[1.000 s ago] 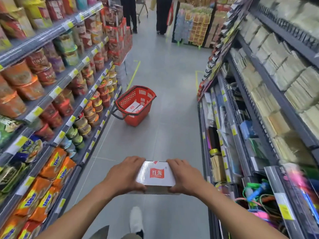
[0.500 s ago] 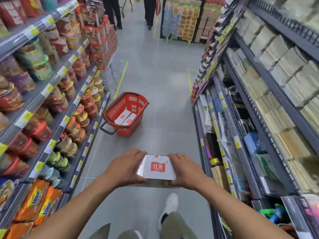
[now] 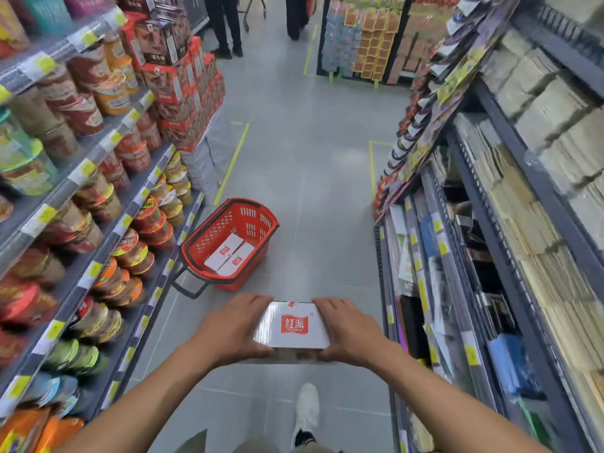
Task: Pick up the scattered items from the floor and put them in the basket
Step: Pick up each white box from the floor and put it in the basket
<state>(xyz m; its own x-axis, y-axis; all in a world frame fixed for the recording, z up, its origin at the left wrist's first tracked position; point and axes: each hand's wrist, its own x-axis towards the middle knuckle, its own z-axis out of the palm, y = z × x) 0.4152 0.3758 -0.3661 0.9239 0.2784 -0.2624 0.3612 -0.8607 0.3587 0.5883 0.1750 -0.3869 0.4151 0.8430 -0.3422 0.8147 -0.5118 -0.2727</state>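
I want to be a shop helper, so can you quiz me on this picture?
1. True or false: the left hand and right hand both hold the white box.
2. How many boxes show in the red basket? A one, B two, C five.
3. Fill in: the basket stands on the floor by the person's ___ shelves.
Key: 1 true; 2 B; 3 left.

White box, red basket
We hold the red-labelled box level between left hand and right hand; the basket stands on the floor ahead, two matching boxes flat inside.
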